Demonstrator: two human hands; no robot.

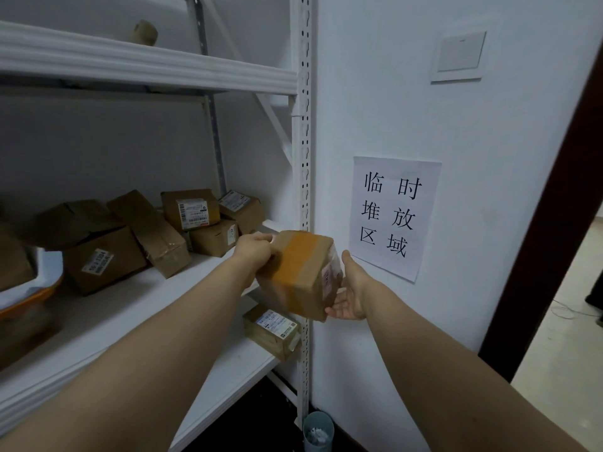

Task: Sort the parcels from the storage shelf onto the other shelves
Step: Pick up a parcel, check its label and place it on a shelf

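A brown cardboard parcel (298, 272) with tape over its top and a label on its right face hangs in the air just in front of the white shelf's right post (305, 164). My left hand (254, 252) grips its left top edge with curled fingers. From the right and below, my right hand (349, 295) cups the labelled side, palm up, fingers under the box. Several more brown parcels (192, 208) lie piled on the middle shelf board (137, 305) behind.
A large box (104, 259) and a tilted long box (153, 233) lie left of the pile. One labelled parcel (272, 331) sits on the lower board. A paper sign (391, 216) hangs on the wall. A small bin (318, 430) stands on the floor by the post. A doorway opens at right.
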